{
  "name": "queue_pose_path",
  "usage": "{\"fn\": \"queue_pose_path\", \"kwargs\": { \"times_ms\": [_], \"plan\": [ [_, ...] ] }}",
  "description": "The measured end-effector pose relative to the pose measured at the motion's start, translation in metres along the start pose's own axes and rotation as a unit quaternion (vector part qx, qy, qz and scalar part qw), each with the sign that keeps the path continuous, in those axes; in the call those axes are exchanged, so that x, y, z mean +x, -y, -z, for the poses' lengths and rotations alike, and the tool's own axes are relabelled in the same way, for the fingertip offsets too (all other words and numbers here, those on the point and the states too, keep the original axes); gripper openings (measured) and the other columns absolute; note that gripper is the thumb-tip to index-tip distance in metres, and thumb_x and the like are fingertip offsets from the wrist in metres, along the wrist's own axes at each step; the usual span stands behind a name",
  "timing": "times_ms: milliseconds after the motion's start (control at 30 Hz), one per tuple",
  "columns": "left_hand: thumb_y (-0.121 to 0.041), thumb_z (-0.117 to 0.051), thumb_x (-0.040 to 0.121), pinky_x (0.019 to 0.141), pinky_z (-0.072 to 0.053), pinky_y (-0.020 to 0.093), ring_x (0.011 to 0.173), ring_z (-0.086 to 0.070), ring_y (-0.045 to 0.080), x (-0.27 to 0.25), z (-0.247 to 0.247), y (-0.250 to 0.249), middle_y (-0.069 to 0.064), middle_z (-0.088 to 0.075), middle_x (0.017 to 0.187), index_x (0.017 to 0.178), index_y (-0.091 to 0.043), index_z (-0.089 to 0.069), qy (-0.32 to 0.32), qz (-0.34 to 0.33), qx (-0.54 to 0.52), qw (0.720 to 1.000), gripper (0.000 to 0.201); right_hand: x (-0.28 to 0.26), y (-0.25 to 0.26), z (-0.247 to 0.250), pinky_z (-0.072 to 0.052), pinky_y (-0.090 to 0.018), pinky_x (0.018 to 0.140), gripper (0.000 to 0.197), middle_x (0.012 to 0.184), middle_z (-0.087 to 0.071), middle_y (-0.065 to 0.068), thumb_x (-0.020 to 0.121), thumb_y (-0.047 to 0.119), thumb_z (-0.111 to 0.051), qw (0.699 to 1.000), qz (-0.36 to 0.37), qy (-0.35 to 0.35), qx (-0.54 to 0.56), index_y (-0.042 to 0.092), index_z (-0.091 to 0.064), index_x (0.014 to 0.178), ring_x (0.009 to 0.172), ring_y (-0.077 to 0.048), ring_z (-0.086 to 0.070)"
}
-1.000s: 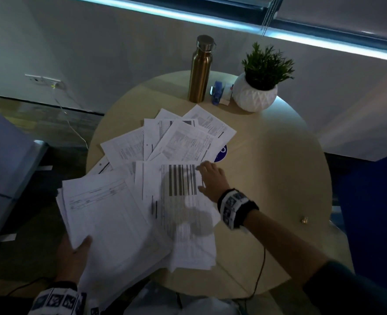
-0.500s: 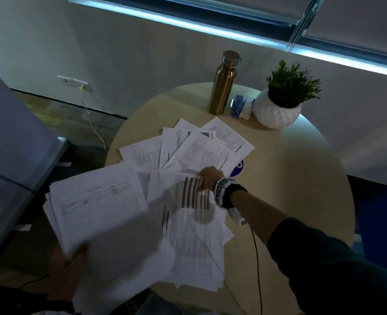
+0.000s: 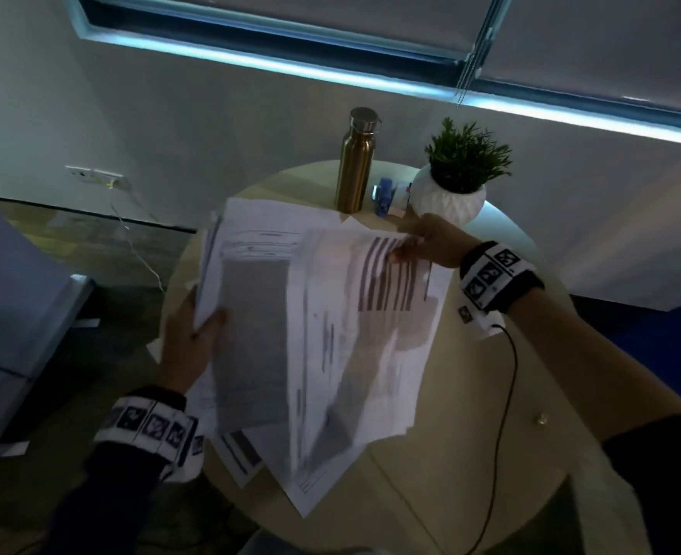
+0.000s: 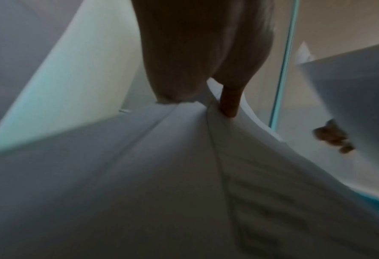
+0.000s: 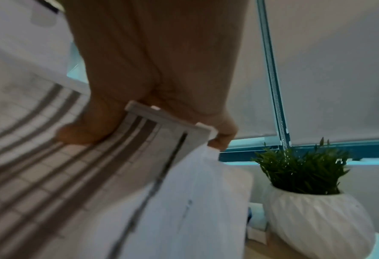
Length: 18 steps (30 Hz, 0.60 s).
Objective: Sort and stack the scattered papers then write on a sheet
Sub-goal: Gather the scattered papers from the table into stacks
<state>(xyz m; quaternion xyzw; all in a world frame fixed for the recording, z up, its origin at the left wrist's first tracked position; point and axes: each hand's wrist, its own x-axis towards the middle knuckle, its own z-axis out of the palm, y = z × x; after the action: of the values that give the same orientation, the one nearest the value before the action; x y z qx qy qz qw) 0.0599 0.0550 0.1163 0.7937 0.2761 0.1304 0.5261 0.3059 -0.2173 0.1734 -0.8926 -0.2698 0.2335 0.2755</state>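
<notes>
My left hand (image 3: 195, 338) grips a thick stack of white papers (image 3: 251, 314) by its left edge and holds it up over the round table (image 3: 491, 394). In the left wrist view the thumb (image 4: 228, 103) presses on the stack (image 4: 162, 175). My right hand (image 3: 423, 242) pinches the top edge of a sheet with dark vertical bars (image 3: 387, 282), lifted above the table and overlapping the stack. The right wrist view shows the thumb (image 5: 84, 133) on that barred sheet (image 5: 95, 166), with more sheets (image 5: 184, 201) beneath. A few papers (image 3: 243, 454) still show under the raised ones.
A gold bottle (image 3: 355, 162), a small blue object (image 3: 383, 194) and a potted plant in a white pot (image 3: 451, 194) stand at the table's far edge. A black cable (image 3: 503, 414) hangs from my right wrist. A grey surface (image 3: 10, 314) lies at left.
The right hand has taken hold of the barred sheet and lifted it off the table. The left hand has swung its stack up and right, over the table, to meet it.
</notes>
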Motion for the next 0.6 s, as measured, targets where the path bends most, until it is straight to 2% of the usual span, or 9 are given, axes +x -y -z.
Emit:
{"fn": "queue_pose_path", "kwargs": {
  "times_ms": [100, 167, 200, 267, 333, 367, 433, 500, 600],
  "plan": [
    [-0.009, -0.056, 0.090, 0.087, -0.049, 0.025, 0.101, -0.061, 0.002, 0.004, -0.039, -0.010, -0.018, -0.066, 0.109, 0.119, -0.034, -0.056, 0.077, -0.040, -0.091, 0.992, 0.038, -0.004, 0.010, -0.004, -0.038, -0.029, 0.088, 0.060, 0.117, -0.051, 0.003, 0.071, 0.025, -0.079, 0.996, -0.014, -0.083, 0.032, 0.013, -0.053, 0.123, 0.102, -0.010, -0.045],
    [-0.009, -0.053, 0.092, 0.077, -0.051, 0.014, 0.092, -0.063, -0.008, 0.001, -0.059, -0.021, -0.028, -0.070, 0.095, 0.110, -0.039, -0.058, 0.123, -0.032, -0.127, 0.984, 0.035, -0.008, 0.007, -0.003, -0.042, -0.028, 0.091, 0.073, 0.119, -0.053, 0.006, 0.068, 0.025, -0.082, 0.990, -0.060, -0.092, 0.085, 0.015, -0.046, 0.130, 0.104, -0.009, -0.049],
    [-0.010, -0.051, 0.093, 0.074, -0.051, 0.012, 0.090, -0.064, -0.008, -0.002, -0.065, -0.024, -0.029, -0.070, 0.093, 0.108, -0.038, -0.058, 0.132, -0.022, -0.144, 0.980, 0.032, -0.010, 0.002, -0.003, -0.047, -0.031, 0.093, 0.069, 0.117, -0.059, 0.002, 0.066, 0.027, -0.082, 0.990, -0.068, -0.087, 0.093, 0.013, -0.052, 0.127, 0.101, -0.012, -0.054],
    [-0.020, -0.044, 0.097, 0.080, -0.053, 0.020, 0.099, -0.065, 0.002, -0.007, -0.073, -0.022, -0.021, -0.072, 0.100, 0.113, -0.032, -0.059, 0.147, 0.013, -0.192, 0.970, 0.026, -0.018, -0.006, -0.002, -0.052, -0.038, 0.093, 0.056, 0.107, -0.067, -0.007, 0.064, 0.036, -0.082, 0.990, -0.089, -0.082, 0.078, 0.012, -0.065, 0.112, 0.094, -0.019, -0.063],
    [-0.040, -0.042, 0.096, 0.097, -0.048, 0.037, 0.117, -0.059, 0.016, -0.014, -0.077, -0.021, -0.002, -0.065, 0.123, 0.127, -0.024, -0.054, 0.175, 0.041, -0.222, 0.958, 0.037, -0.025, -0.016, -0.006, -0.053, -0.039, 0.089, 0.056, 0.102, -0.069, -0.008, 0.061, 0.041, -0.081, 0.986, -0.111, -0.095, 0.081, 0.009, -0.068, 0.105, 0.093, -0.024, -0.065],
    [-0.042, -0.047, 0.094, 0.102, -0.043, 0.035, 0.120, -0.054, 0.010, -0.018, -0.079, -0.019, 0.000, -0.058, 0.131, 0.131, -0.024, -0.049, 0.185, 0.039, -0.216, 0.958, 0.042, -0.028, -0.019, -0.009, -0.053, -0.036, 0.087, 0.060, 0.105, -0.067, -0.008, 0.061, 0.041, -0.082, 0.983, -0.122, -0.107, 0.086, 0.007, -0.066, 0.107, 0.096, -0.025, -0.064],
    [-0.024, -0.057, 0.090, 0.098, -0.045, 0.021, 0.110, -0.054, -0.010, -0.028, -0.084, -0.019, -0.009, -0.056, 0.127, 0.127, -0.028, -0.048, 0.192, -0.005, -0.158, 0.969, 0.038, -0.037, -0.023, -0.016, -0.049, -0.031, 0.084, 0.065, 0.112, -0.064, -0.006, 0.063, 0.037, -0.083, 0.977, -0.127, -0.141, 0.096, 0.004, -0.062, 0.115, 0.102, -0.023, -0.061],
    [-0.012, -0.062, 0.086, 0.099, -0.048, 0.030, 0.110, -0.058, -0.004, -0.031, -0.090, -0.012, -0.009, -0.060, 0.122, 0.127, -0.021, -0.051, 0.178, -0.059, -0.111, 0.976, 0.043, -0.051, -0.021, -0.021, -0.047, -0.032, 0.086, 0.061, 0.111, -0.062, -0.004, 0.066, 0.030, -0.083, 0.971, -0.111, -0.179, 0.114, 0.005, -0.061, 0.117, 0.103, -0.019, -0.058],
    [-0.006, -0.061, 0.086, 0.100, -0.047, 0.032, 0.115, -0.058, 0.004, -0.030, -0.089, 0.000, -0.004, -0.061, 0.125, 0.130, -0.015, -0.051, 0.141, -0.049, -0.144, 0.978, 0.046, -0.081, -0.032, -0.033, -0.053, -0.031, 0.083, 0.061, 0.115, -0.061, -0.001, 0.064, 0.020, -0.084, 0.939, -0.034, -0.254, 0.228, 0.017, -0.056, 0.117, 0.099, -0.015, -0.061]
  ]
}}
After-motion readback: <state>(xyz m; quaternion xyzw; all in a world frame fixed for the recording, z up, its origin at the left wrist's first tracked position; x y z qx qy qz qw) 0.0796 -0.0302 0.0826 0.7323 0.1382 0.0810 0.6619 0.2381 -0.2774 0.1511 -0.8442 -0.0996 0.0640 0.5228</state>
